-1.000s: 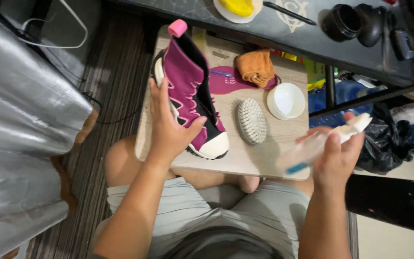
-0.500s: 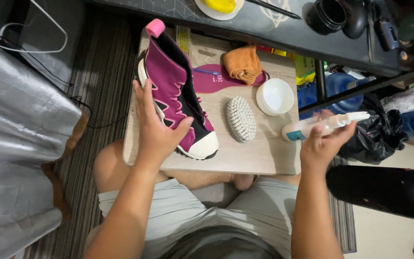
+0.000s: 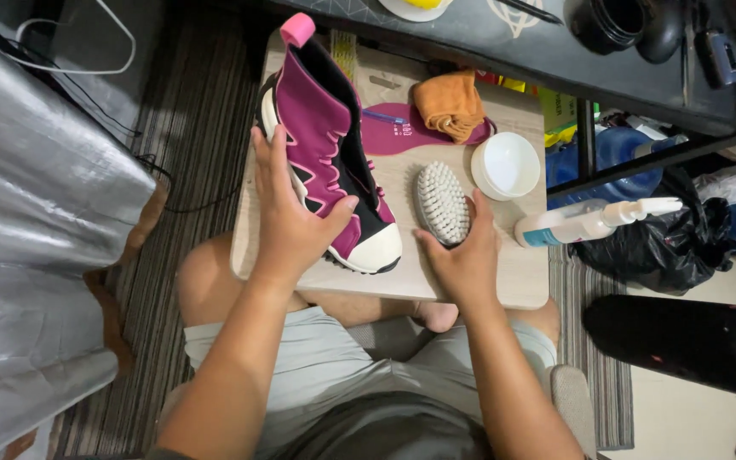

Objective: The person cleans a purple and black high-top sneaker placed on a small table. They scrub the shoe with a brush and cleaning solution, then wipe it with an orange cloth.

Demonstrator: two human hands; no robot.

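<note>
Magenta shoe (image 3: 334, 145) with a white toe cap lies on its side on the wooden board (image 3: 504, 285), toe toward the person. Left hand (image 3: 287, 217) is closed over its side: fingers wrapped across the upper, thumb pressed on the magenta panel near the toe. A pink heel tab sits at the far end of the shoe, well beyond that grip.

Right hand (image 3: 462, 255) is laid on the near end of the brush (image 3: 442, 203), which rests bristles up just right of the shoe's toe. Fingertips touch the brush's rim on both sides; whether the brush is clasped or only touched cannot be told.

Right of this hand, a spray bottle (image 3: 585, 223) lies on its side at the board's edge, nozzle pointing away from the hand, apart from it. Beyond the brush stands a white bowl (image 3: 506, 166). Farther off, an orange cloth (image 3: 449, 104) rests on a magenta insole (image 3: 389, 132), both just beside the shoe's opening.

Board rests across the person's lap. A black cylinder (image 3: 683, 341) lies on the floor, well right of the right hand.
</note>
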